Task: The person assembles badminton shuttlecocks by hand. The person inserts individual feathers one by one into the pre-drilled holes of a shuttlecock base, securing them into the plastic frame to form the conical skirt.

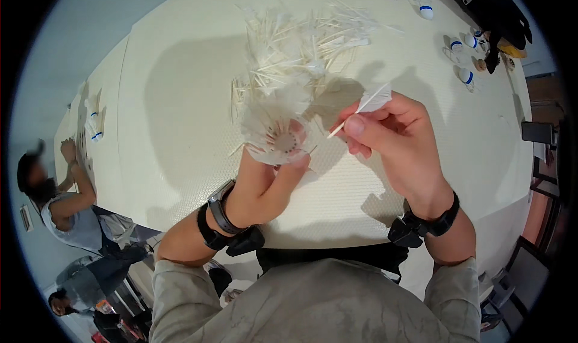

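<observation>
A shuttlecock (283, 139) stands in my left hand (265, 183), its white feathers fanning out in a ring around a pale round base. My left fingers are closed about it from below, and the feathers partly hide them. To its right, my right hand (403, 141) pinches a single white feather (374, 99) between thumb and fingers. The bare end of the quill points down and left toward the shuttlecock, a short gap apart from it. Beyond both hands, a loose heap of white feathers (301, 48) lies on the table.
The pale textured table (186, 102) spreads under my hands. At the far right are several white round pieces with blue bands (466, 75) and a black bag (481, 6). More white pieces (94, 126) lie at the left, near another person (66, 204) working at the edge.
</observation>
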### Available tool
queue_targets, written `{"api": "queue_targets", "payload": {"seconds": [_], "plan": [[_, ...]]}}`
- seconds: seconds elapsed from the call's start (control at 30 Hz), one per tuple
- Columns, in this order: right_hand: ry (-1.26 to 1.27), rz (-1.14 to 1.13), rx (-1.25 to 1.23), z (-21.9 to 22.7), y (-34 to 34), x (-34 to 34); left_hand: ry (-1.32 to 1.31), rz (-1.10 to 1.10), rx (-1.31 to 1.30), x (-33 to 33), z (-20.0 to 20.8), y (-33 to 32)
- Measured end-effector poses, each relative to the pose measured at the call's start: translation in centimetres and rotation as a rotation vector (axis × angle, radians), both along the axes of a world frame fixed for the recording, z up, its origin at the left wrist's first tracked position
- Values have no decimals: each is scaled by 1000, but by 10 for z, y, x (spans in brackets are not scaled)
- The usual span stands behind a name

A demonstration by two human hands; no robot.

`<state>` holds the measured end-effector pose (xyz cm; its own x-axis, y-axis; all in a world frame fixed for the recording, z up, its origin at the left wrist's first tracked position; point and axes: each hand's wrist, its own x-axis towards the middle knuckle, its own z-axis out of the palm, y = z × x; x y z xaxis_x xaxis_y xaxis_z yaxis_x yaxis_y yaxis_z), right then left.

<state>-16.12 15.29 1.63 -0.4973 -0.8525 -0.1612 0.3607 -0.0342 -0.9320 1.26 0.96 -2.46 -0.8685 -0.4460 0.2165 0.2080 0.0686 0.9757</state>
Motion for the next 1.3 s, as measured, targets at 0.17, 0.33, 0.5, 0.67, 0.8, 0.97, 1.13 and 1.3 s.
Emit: {"api": "queue_targets", "payload": {"seconds": [0.17, 0.33, 0.5, 0.67, 0.8, 0.97, 1.13, 1.3], "plan": [[120, -122, -140, -1, 3, 6, -78, -147, -489, 2, 5, -10], [353, -148, -180, 9, 5, 11, -114, -123, -458, -1, 10, -4], [715, -87, -156, 11, 9, 6, -70, -130, -532, -4, 11, -8], [792, -128, -166, 13, 10, 8, -59, -120, -450, -4, 3, -6], [784, -119, -148, 12, 11, 7, -71, -133, -544, -7, 9, -8], [812, -105, -182, 10, 10, 6, -74, -116, -508, -6, 10, -6], [896, -110, -240, 11, 6, 6, -41, -117, -476, -7, 7, -6], [936, -142, -325, 9, 4, 5, -70, -120, -511, -7, 10, -5]]}}
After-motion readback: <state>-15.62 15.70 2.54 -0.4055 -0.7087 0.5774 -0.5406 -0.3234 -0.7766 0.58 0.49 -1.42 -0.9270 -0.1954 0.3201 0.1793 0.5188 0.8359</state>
